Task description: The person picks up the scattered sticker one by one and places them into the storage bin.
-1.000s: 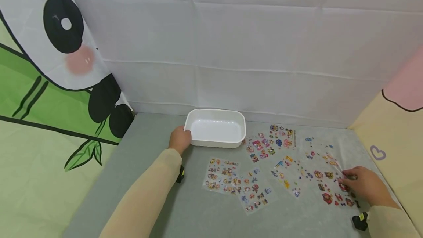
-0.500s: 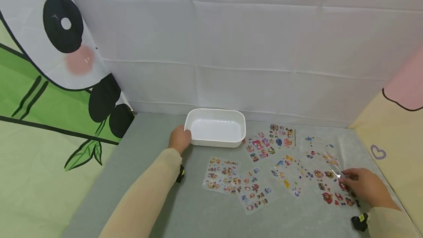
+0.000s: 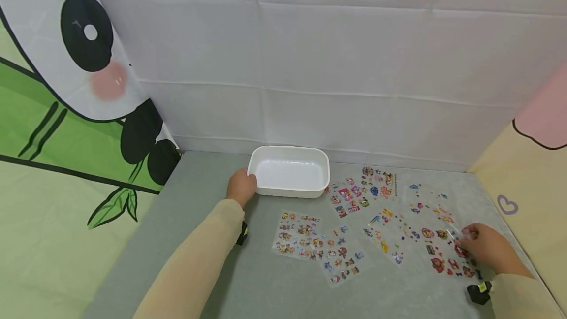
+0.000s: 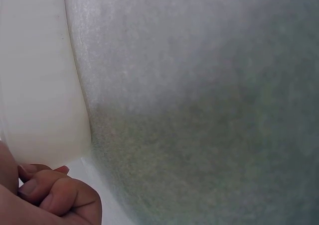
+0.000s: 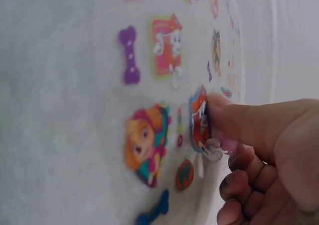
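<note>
In the head view my left hand [image 3: 240, 188] grips the left front corner of a white rectangular plastic tray [image 3: 288, 194]. The left wrist view shows curled fingers [image 4: 62, 195] at the end of the tray's side wall [image 4: 40, 75]. Far to the right, my right hand [image 3: 489, 246] pinches the right edge of a clear sticker sheet [image 3: 438, 265] printed with cartoon dogs and bones. Up close in the right wrist view, the thumb presses beside a red and blue dog sticker [image 5: 199, 120], and the sheet's edge looks bent up. The index fingertip is mostly hidden behind it.
Several other clear sticker sheets lie on the grey table [image 3: 257, 279]. One pair [image 3: 301, 233] is in front of the tray, another sheet [image 3: 347, 196] is right beside it. A white cloth wall [image 3: 328, 63] rises behind, with printed cloth on both sides.
The right fingers have shifted slightly at the sheet's edge, where shiny clear film now shows by the fingertips. The left hand and tray have not moved.
</note>
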Available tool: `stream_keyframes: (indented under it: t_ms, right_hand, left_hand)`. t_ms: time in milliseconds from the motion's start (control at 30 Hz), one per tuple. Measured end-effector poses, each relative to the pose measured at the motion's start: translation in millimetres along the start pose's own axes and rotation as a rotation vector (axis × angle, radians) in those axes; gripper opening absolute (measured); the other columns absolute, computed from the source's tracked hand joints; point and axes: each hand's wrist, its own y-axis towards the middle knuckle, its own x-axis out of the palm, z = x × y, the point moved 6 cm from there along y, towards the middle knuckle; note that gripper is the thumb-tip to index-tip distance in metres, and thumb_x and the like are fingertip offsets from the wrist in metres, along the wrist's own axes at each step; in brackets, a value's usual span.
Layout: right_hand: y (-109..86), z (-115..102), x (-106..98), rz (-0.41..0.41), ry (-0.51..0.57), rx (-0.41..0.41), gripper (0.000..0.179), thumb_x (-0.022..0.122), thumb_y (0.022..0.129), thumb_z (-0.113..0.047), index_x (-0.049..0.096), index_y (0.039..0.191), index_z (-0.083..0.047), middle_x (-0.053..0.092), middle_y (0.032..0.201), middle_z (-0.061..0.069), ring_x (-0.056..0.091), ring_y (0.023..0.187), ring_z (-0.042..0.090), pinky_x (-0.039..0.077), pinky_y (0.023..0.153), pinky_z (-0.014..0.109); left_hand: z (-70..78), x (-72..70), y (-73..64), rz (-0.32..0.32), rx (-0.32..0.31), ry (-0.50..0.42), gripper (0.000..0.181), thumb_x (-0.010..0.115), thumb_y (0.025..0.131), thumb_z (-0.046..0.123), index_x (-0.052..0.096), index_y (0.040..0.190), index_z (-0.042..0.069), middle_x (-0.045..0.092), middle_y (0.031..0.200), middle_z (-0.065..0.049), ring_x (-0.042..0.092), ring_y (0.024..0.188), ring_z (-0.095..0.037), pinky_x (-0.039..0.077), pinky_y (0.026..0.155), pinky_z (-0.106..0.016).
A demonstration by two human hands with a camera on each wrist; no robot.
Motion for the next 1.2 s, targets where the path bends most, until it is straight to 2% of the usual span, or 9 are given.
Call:
stream_keyframes:
  t_ms: [133, 200, 333, 533, 700, 900, 1200]
  right_hand:
    - [-2.6, -4, 1, -0.004, 0.020, -0.019, 0.030, 0.074, 0.094, -0.027, 0.063, 0.094, 0.001, 0.059, 0.080, 0.004, 0.053, 0.073, 0.022, 0.042, 0.063, 0.038]
    - [-3.9, -4, 0, -0.006, 0.028, -0.021, 0.026, 0.068, 0.098, -0.027, 0.063, 0.092, -0.001, 0.059, 0.079, 0.003, 0.052, 0.072, 0.021, 0.041, 0.063, 0.038]
    - [-4.8, -3, -6, 0.010, 0.039, -0.047, 0.029, 0.058, 0.104, -0.026, 0.065, 0.094, 0.000, 0.060, 0.080, 0.003, 0.051, 0.073, 0.021, 0.040, 0.063, 0.037]
    - [-6.8, -3, -13, 0.022, 0.063, -0.072, 0.039, 0.051, 0.107, -0.032, 0.067, 0.101, 0.003, 0.063, 0.089, 0.011, 0.053, 0.079, 0.022, 0.041, 0.066, 0.038]
    - [-12.6, -4, -16, 0.041, 0.096, -0.058, 0.035, 0.050, 0.107, -0.030, 0.065, 0.096, 0.000, 0.062, 0.086, 0.008, 0.051, 0.077, 0.021, 0.040, 0.064, 0.037]
    - [-16.3, -11, -21, 0.064, 0.099, -0.067, 0.039, 0.048, 0.109, -0.034, 0.065, 0.100, 0.000, 0.063, 0.089, 0.007, 0.051, 0.079, 0.022, 0.039, 0.066, 0.037]
    - [-14.6, -19, -27, 0.119, 0.169, -0.086, 0.046, 0.042, 0.112, -0.035, 0.064, 0.104, 0.005, 0.062, 0.089, 0.009, 0.051, 0.080, 0.021, 0.040, 0.065, 0.035]
  left_hand:
    - [1.0, -1.0, -1.2, 0.006, 0.002, 0.004, 0.044, 0.040, 0.103, 0.019, 0.060, 0.133, -0.006, 0.063, 0.133, -0.023, 0.060, 0.115, -0.036, 0.048, 0.098, -0.056]
    - [1.2, -1.2, -1.9, 0.005, -0.001, -0.001, 0.044, 0.040, 0.103, 0.019, 0.060, 0.133, -0.006, 0.063, 0.133, -0.023, 0.060, 0.116, -0.036, 0.048, 0.099, -0.057]
    - [1.1, -0.5, -1.4, 0.006, -0.003, -0.003, 0.044, 0.040, 0.103, 0.019, 0.060, 0.133, -0.006, 0.063, 0.133, -0.023, 0.060, 0.116, -0.035, 0.047, 0.100, -0.056]
    - [1.6, -0.9, -1.5, 0.013, 0.000, 0.003, 0.043, 0.041, 0.103, 0.018, 0.061, 0.131, -0.006, 0.064, 0.131, -0.023, 0.060, 0.111, -0.034, 0.048, 0.097, -0.054]
    - [2.7, -1.0, -2.1, 0.014, 0.001, 0.000, 0.042, 0.041, 0.102, 0.018, 0.062, 0.129, -0.006, 0.065, 0.129, -0.023, 0.060, 0.108, -0.033, 0.049, 0.095, -0.054]
    - [-0.6, -0.7, -0.8, 0.018, -0.016, -0.006, 0.042, 0.041, 0.102, 0.019, 0.063, 0.128, -0.006, 0.066, 0.128, -0.022, 0.059, 0.105, -0.033, 0.049, 0.094, -0.054]
    - [4.5, 0.6, -3.9, 0.030, -0.011, 0.009, 0.041, 0.041, 0.102, 0.018, 0.063, 0.127, -0.006, 0.065, 0.129, -0.022, 0.060, 0.107, -0.033, 0.049, 0.095, -0.054]
